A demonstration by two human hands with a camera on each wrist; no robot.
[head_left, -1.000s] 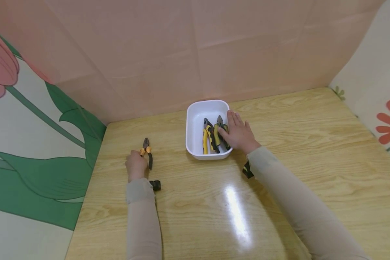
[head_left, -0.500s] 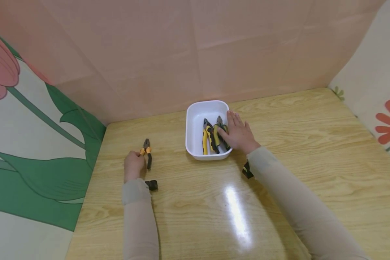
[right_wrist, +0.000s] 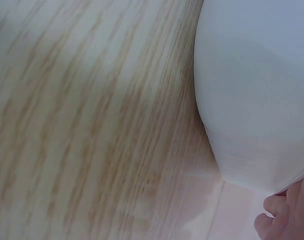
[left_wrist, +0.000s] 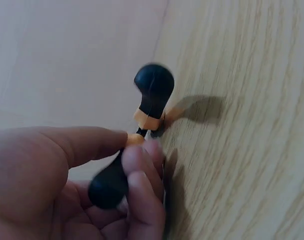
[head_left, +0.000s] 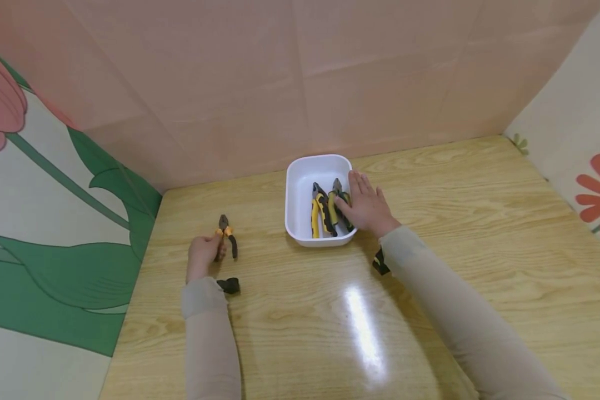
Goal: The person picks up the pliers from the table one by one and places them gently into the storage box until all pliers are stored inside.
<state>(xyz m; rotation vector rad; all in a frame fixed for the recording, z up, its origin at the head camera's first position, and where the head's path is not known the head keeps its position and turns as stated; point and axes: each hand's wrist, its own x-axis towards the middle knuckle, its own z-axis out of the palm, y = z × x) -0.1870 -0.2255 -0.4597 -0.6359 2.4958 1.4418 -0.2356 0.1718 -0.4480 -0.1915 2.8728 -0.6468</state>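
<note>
Pliers (head_left: 224, 223) with dark jaws and orange-and-black handles point away from me at the left of the table. My left hand (head_left: 203, 256) pinches one of their handles between thumb and fingers; in the left wrist view the thumb presses the orange part (left_wrist: 134, 139) and the other black handle (left_wrist: 156, 84) stands free. My right hand (head_left: 370, 208) rests with straight fingers along the right rim of a white bin (head_left: 295, 203), its thumb reaching over the rim. In the bin lie yellow-and-black pliers (head_left: 316, 216) and green-and-black pliers (head_left: 333, 208), the latter partly under the thumb.
The wooden table (head_left: 300, 311) meets a pink covered wall (head_left: 230, 111) just behind the bin. Flower-painted panels (head_left: 55, 289) border the left and right sides. A black wrist camera (head_left: 229, 285) sits under the left wrist, another (head_left: 380, 263) under the right.
My left hand has shifted slightly left, the thumb and fingers now pinching the pliers, whose free handle has swung out to the right. The right hand and the bin stay put.
</note>
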